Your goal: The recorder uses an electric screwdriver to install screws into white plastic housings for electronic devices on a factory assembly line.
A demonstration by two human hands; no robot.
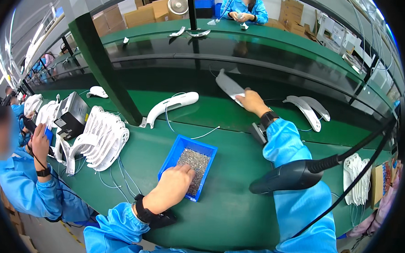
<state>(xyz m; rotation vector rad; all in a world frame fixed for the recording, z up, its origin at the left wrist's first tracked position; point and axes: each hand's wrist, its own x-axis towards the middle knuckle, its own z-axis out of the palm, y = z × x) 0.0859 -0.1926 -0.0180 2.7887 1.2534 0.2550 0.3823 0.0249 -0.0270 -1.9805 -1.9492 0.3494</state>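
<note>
My left hand reaches into a blue plastic bin of small metal parts, probably screws. Its fingers are bent together among them; what they pinch is hidden. Farther off to the right, my right hand grips the near end of a grey curved plastic shell over the dark belt. A white curved shell with a thin cable lies on the green ledge to its left. Two more curved shells rest to the right of my right hand.
A black power screwdriver hangs on its cord over my right forearm. Stacked white shells stand left, beside a black box and a co-worker. A green post rises at left. More white shells stand right.
</note>
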